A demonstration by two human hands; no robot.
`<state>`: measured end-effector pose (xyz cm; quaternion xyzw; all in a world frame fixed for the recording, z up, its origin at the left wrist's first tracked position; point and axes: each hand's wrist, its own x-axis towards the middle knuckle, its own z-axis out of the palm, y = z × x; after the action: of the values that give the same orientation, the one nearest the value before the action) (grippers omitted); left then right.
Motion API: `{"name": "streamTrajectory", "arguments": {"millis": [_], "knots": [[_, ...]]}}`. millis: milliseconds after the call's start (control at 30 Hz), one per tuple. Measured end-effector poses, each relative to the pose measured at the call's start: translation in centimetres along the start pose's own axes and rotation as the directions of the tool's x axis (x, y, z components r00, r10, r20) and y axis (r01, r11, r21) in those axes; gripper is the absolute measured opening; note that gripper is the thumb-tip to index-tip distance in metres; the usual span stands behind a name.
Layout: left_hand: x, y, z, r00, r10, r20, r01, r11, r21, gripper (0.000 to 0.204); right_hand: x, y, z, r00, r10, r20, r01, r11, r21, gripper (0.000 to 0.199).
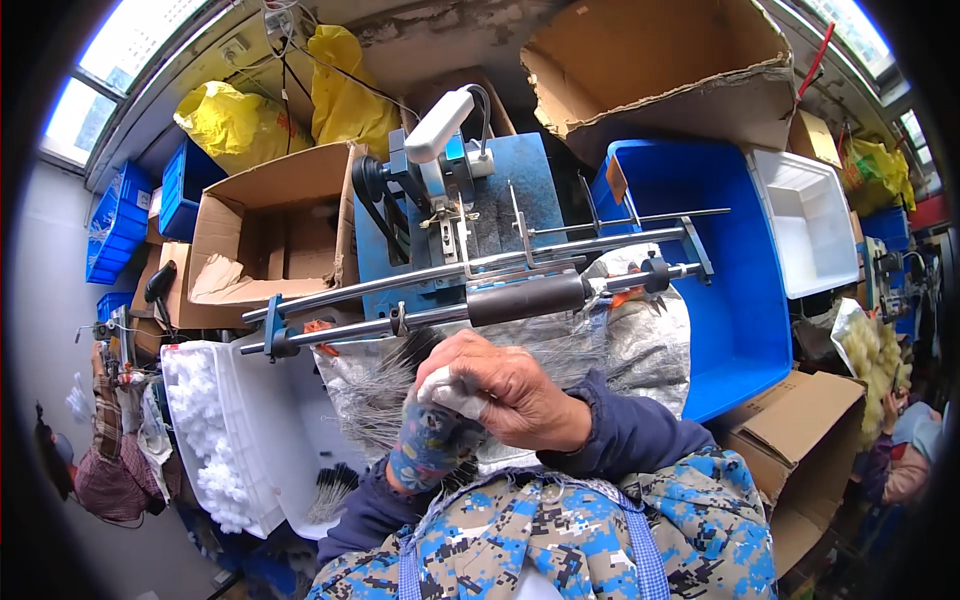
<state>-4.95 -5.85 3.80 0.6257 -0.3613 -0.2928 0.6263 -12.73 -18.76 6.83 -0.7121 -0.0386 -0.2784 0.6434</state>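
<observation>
I find myself in a workshop, I think a small one. A blue machine [530, 185] stands with long metal rods [360, 291] before it, and around are a large blue tub [740, 325], an open cardboard box [270, 290] and bundles of thin wires [375, 400]. Other people are at the left [110, 465] and right sides.

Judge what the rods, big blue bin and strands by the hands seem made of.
Rods: likely polished steel, given bright streaked highlights. Big blue bin: probably plastic, smooth, evenly coloured, softly shiny. Strands: fine, pale, stiff-looking; plastic bristle or wire, I can't tell.
</observation>
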Motion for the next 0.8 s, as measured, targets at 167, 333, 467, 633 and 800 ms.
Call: {"name": "streamTrajectory", "arguments": {"millis": [167, 333, 467, 633, 800], "knots": [[-1.6, -3.3, -6.2, 0.988, 0.027, 0.154, -0.127, 0.714, 0.689, 0.023, 2.4, -5.0, -7.3, 0.948, 0.280, -0.152, -0.203, 0.899, 0.387, 0.019], [-2.7, -8.3, -10.9, 0.965, -0.185, 0.186, -0.129, 0.284, 0.950, 0.045, 6.2, 1.2, -8.8, 0.988, 0.066, -0.138, -0.150, 0.264, -0.953, 0.006], [-1.9, -8.2, -10.5, 0.958, -0.285, 0.025, 0.174, 0.650, 0.740, 0.037, 8.8, 8.1, -8.4, 0.959, 0.278, -0.058, -0.083, 0.080, -0.993, 0.016], [-2.7, -8.7, -12.4, 0.955, -0.165, 0.248, -0.122, 0.544, 0.830, 0.020, 8.9, 10.2, -8.8, 0.940, 0.321, -0.117, -0.139, 0.045, -0.989, 0.016], [-3.2, -10.0, -11.6, 0.995, -0.031, 0.096, -0.037, 0.774, 0.632, 0.019, 8.7, 10.6, -8.4, 0.951, 0.292, -0.103, -0.115, 0.024, -0.993, 0.015]]}}
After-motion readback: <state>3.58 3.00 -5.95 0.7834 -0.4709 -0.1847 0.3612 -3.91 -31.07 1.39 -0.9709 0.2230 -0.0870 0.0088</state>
